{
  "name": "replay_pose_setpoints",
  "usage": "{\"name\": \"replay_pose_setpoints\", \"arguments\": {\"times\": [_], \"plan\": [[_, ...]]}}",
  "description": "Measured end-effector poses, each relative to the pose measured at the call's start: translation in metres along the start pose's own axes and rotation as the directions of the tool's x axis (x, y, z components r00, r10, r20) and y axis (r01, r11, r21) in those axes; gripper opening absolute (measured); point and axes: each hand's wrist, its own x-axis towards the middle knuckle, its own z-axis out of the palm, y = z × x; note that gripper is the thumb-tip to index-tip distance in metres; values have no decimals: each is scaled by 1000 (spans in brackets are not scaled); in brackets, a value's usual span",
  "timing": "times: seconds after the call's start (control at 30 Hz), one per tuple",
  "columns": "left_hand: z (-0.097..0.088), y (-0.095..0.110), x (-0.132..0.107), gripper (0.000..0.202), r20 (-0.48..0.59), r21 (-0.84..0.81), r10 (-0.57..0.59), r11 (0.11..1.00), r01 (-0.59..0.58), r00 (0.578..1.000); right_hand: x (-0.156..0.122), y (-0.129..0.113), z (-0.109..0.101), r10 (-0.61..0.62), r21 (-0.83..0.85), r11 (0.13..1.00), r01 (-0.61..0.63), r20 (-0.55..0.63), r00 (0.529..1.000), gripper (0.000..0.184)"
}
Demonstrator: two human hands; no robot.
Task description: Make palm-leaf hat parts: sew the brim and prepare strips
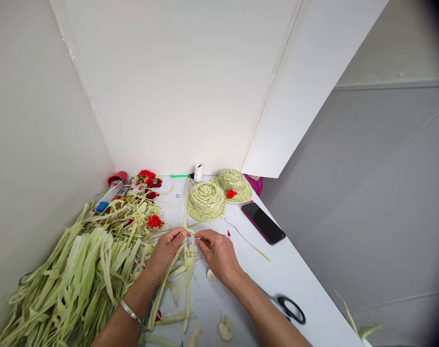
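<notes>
A narrow braid of pale green corn husk [185,207] runs from the back of the table down to my two hands. My left hand [171,243] pinches the braid's near end between thumb and fingers. Close beside it, my right hand [216,250] pinches a husk strand at the same spot. Loose husk strips [186,299] hang from the braid toward me. Just behind my hands sits a small woven husk hat [206,201]. A second woven hat [231,182], with a red flower [231,193] on its brim, stands behind it to the right.
A large heap of husk strips [85,274] fills the left side. Red flowers [155,221] lie by it. A white thread spool [198,172] stands at the back wall. On the right are a phone [263,223] and black-handled scissors [292,309], near the table's edge.
</notes>
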Motion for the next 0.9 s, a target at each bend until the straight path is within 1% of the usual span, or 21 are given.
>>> {"name": "replay_pose_setpoints", "arguments": {"times": [0.1, 0.2, 0.27, 0.37, 0.47, 0.57, 0.63, 0.7, 0.77, 0.9], "plan": [[0, 0, 0, 26, -1, -5, -1, 1000, 1, 1000, 1, -1, -3, -86, -99, 992, 84, -19, 996, 15], [0, 1, -1, 26, -4, -8, -8, 1000, 8, 1000, 1, -2, -7, -160, -183, 972, 149, -50, 986, 17], [1, 2, -2, 26, -8, -9, -11, 1000, 11, 1000, 2, -2, -8, -187, -196, 966, 170, -74, 980, 17], [2, 3, -2, 26, -10, -11, -14, 1000, 14, 1000, 5, -2, -9, -196, -129, 975, 181, -108, 975, 20], [2, 3, -2, 26, -12, -17, -10, 1000, 10, 1000, 10, -2, -6, -170, -17, 985, 169, -82, 982, 23], [2, 3, -2, 27, -18, -16, -1, 1000, 1, 1000, 15, -3, 0, -138, 115, 984, 134, 28, 990, 32], [2, 4, -2, 28, -21, -7, 1, 1000, -1, 1000, 19, -3, 5, -92, 221, 973, 69, 93, 991, 32], [3, 5, -2, 28, -20, 7, 2, 1000, -2, 1000, 23, -2, 11, -24, 299, 954, -13, 120, 993, 28], [3, 6, -2, 27, -13, 30, 5, 1000, -5, 1000, 26, 0, 17, 36, 342, 937, -73, 112, 993, 20], [4, 5, -2, 28, 3, 129, 22, 991, -22, 1000, 29, 3, 27, 104, 389, 913, -127, 81, 991, 3]]}}
